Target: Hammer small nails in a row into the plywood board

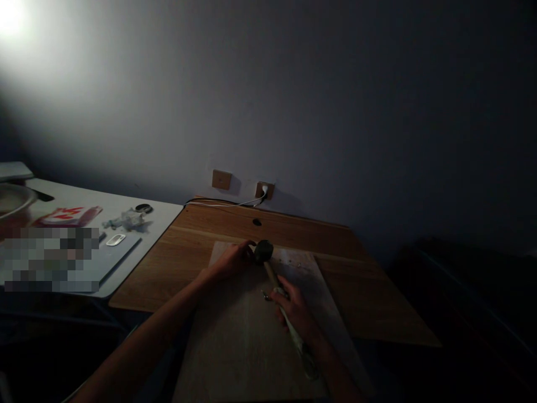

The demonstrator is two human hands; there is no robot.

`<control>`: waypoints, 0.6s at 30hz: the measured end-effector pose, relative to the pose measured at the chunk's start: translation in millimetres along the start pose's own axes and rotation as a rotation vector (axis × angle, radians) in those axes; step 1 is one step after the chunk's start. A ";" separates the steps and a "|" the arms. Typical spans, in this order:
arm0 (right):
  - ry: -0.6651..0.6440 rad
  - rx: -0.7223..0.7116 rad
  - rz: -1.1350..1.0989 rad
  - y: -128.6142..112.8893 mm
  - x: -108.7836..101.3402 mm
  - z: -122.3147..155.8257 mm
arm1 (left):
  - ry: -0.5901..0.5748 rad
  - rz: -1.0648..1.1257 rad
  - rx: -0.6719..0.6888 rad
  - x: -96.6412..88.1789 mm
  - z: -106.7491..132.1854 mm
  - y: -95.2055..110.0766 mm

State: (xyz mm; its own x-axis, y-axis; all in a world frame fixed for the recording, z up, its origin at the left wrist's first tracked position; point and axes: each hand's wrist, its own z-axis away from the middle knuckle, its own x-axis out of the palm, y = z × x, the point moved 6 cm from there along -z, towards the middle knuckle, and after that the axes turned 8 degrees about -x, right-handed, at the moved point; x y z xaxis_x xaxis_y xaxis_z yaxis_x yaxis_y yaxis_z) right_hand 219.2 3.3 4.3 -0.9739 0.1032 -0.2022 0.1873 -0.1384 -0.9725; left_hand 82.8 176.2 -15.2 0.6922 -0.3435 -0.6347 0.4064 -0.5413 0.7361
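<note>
A pale board [235, 347] lies on a wooden desk [369, 302] in dim light. My right hand [293, 310] is closed round the wooden handle of a mallet, whose dark round head [263, 251] rests near the board's far edge. My left hand [232, 260] sits on the board just left of the mallet head, fingers pinched together on something too small to make out. A small metal piece [265, 294] lies on the board by my right hand.
A white table [159, 215] stands to the left with a red packet [67, 215], a grey flat case [113, 252], a bowl [12, 198] and small clutter. Wall sockets [264, 190] with a white cable sit behind the desk. Darkness fills the right.
</note>
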 end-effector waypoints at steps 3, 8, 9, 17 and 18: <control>0.037 0.027 -0.020 5.7 -11.4 13.6 | 0.055 -0.113 0.013 -8.3 7.9 8.3; 0.039 0.096 -0.005 20.1 -33.4 40.0 | -0.029 -0.342 0.261 -8.2 37.9 56.6; 0.038 0.107 0.009 22.9 -36.6 43.5 | -0.069 -0.393 0.325 -4.1 45.1 67.9; 0.128 0.164 0.006 43.8 -42.4 47.9 | -0.183 -0.662 0.605 29.4 79.3 112.9; 0.126 0.164 0.012 45.2 -41.9 47.7 | -0.177 -0.688 0.624 31.9 80.1 113.8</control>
State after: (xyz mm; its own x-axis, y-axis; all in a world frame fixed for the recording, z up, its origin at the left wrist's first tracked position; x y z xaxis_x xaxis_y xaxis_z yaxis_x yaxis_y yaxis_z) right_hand 262.4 -54.2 -25.7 -0.9459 0.2218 -0.2370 0.1657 -0.2981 -0.9400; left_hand 103.4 42.2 29.5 0.2976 0.1206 -0.9470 0.2636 -0.9638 -0.0399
